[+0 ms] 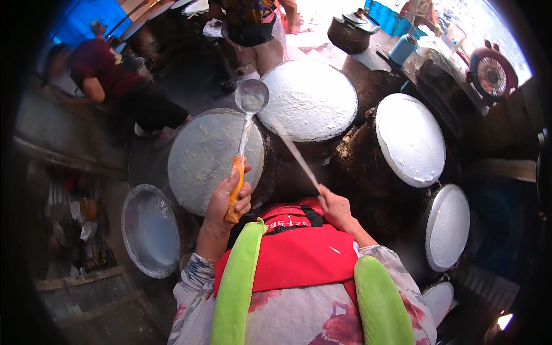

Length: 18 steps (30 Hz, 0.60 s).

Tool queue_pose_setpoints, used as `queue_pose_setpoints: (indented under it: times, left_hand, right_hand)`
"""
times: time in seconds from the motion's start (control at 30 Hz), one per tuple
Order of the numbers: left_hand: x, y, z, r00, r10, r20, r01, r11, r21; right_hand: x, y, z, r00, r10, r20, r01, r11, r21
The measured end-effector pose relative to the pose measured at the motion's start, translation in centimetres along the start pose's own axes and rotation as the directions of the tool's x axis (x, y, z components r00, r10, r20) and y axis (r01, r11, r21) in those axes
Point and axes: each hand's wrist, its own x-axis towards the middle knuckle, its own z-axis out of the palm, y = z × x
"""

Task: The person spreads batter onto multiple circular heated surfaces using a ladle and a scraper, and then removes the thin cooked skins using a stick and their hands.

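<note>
My left hand (228, 200) is closed around the orange handle of a metal ladle (252, 97), whose white-smeared bowl is raised over the gap between two round pans. Below and left of it lies a round pan surface covered with white batter-like stuff (207, 159). With my right hand (336, 207) I grip a thin pale stick (299, 157); its far tip reaches the near edge of a bright white round sheet (310, 101) on the pan ahead. Whether the tip touches the sheet I cannot tell.
Several more white-topped round pans (409, 140) curve along the right. A metal basin of whitish liquid (151, 230) stands at left. Farther off are a lidded pot (351, 32), a blue flask (403, 49), a fan (491, 73) and two people, one ahead (254, 30), one at left (108, 73).
</note>
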Motion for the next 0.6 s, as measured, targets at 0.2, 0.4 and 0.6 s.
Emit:
queue_pose_setpoints:
  times: [0.2,0.4,0.6]
  left_hand:
    - [-0.5,-0.1,0.6,0.993,-0.034,0.114,0.014,0.984,0.175]
    - [1.1,-2.6,-0.1,0.921,-0.26,0.291,0.251,0.965,0.07]
    - [0.6,-5.5,1.3,0.873,-0.427,0.237,0.401,0.904,0.148]
  right_hand:
    - [-1.7,-1.3,-1.5,0.938,0.319,-0.139,-0.332,0.94,-0.083]
    - [-11.1,-4.6,-0.6,0.863,0.488,-0.131,-0.493,0.87,-0.011]
    - [-15.3,-1.8,-3.0,0.663,0.65,-0.372,-0.666,0.739,0.105]
